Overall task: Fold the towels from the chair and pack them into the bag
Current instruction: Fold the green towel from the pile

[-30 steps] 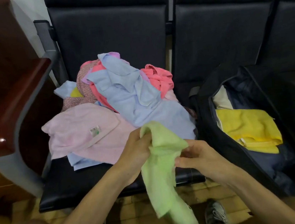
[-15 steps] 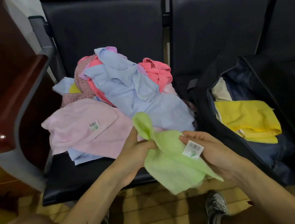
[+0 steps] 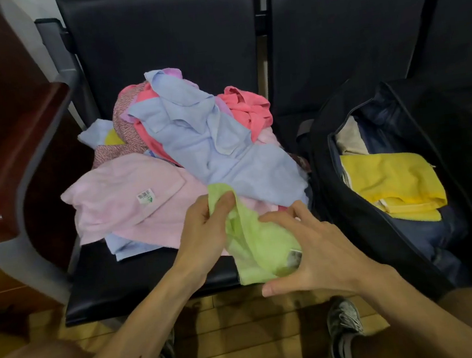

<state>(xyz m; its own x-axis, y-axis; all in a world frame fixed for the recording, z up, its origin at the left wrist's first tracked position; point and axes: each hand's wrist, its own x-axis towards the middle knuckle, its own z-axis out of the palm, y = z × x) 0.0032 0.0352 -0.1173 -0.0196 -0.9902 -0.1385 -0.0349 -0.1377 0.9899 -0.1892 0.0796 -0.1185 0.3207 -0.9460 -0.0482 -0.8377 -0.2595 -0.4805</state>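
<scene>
Head view: a light green towel (image 3: 254, 245) is pinched at its far corner by the left hand (image 3: 205, 233), above the near edge of the chair seat (image 3: 139, 277). The right hand (image 3: 318, 252) is held over its near end, fingers spread. A towel pile (image 3: 194, 142) is heaped just behind. A yellow towel (image 3: 392, 180) is seen inside the open bag (image 3: 353, 224) at right.

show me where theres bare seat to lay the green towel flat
Bare seat: the front-left strip of the chair seat, between the pink towel and the front edge, left of the left hand. The towel pile crowds the rest.
</scene>
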